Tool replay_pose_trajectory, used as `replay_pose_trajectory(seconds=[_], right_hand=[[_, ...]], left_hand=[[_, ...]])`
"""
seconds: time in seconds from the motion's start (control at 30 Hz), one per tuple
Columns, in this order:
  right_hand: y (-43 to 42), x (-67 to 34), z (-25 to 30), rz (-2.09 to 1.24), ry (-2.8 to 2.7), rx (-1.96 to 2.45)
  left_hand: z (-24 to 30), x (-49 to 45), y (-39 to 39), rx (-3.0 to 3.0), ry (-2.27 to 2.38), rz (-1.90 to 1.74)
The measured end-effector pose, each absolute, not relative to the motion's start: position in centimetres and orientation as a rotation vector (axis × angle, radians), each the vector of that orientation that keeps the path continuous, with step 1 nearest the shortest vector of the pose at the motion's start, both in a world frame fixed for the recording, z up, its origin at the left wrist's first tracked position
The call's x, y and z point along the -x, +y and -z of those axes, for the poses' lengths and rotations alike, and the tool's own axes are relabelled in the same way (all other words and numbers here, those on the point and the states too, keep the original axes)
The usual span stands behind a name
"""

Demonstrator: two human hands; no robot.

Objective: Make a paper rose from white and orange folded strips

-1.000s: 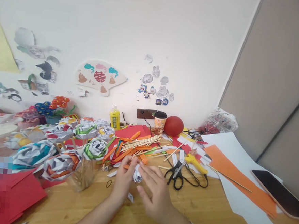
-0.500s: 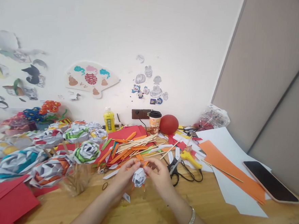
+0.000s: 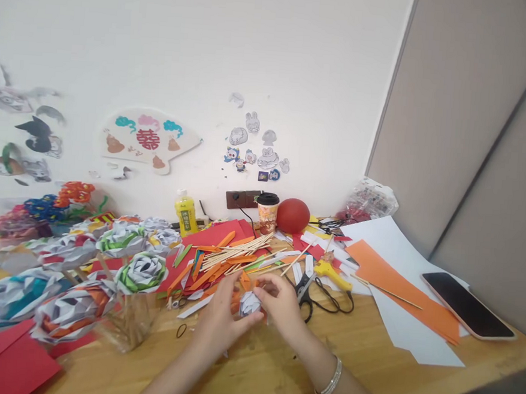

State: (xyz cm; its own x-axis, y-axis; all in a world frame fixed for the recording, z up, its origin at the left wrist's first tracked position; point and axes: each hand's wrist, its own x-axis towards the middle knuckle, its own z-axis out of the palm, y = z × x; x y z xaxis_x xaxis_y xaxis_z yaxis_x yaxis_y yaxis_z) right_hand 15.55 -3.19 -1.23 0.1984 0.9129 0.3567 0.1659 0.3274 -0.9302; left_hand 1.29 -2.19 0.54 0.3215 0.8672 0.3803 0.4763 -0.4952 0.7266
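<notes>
Between my hands is a small white paper flower [image 3: 250, 304] with orange paper strips around it, held just above the table. My left hand [image 3: 221, 314] curves around its left side, thumb along the lower front and fingers behind. From the right, my right hand [image 3: 278, 300] pinches its upper edge with thumb and forefinger. Parts of the orange strips are hidden by my fingers. Just beyond lie folded orange strips [image 3: 215, 273] and a heap of thin wooden sticks [image 3: 236, 252]. Black scissors [image 3: 305, 293] rest right of my right hand.
A yellow glue gun [image 3: 333, 276] with a black cord lies right of the scissors. Finished paper flowers [image 3: 143, 272] crowd the left, by a clear cup of sticks [image 3: 130, 326]. A lidded paper cup [image 3: 268, 214], yellow bottle [image 3: 185, 212] and red balloon [image 3: 293, 216] stand behind; a phone [image 3: 467, 304] lies right.
My left hand has shifted from pinching the flower's upper left to wrapping its side, thumb now across the lower front. The flower has turned slightly. The whole view has shifted a little.
</notes>
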Motion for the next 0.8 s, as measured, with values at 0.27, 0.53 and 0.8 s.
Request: replay_pose_trajectory(seconds=[0.27,0.53,0.8], right_hand=[[-3.04,-15.08,1.42,-0.782,-1.154,1.082],[-2.87,-14.84,1.93,-0.796,-1.066,1.062],[-2.39,-15.11,2.03,-0.918,-1.02,1.019]], left_hand=[[-0.24,-1.5,-3.08,-2.617,0.941,-1.193],[0.18,-1.78,-2.97,-2.72,0.934,-1.206],[-0.11,-2.03,-3.25,-2.89,0.913,-1.077]])
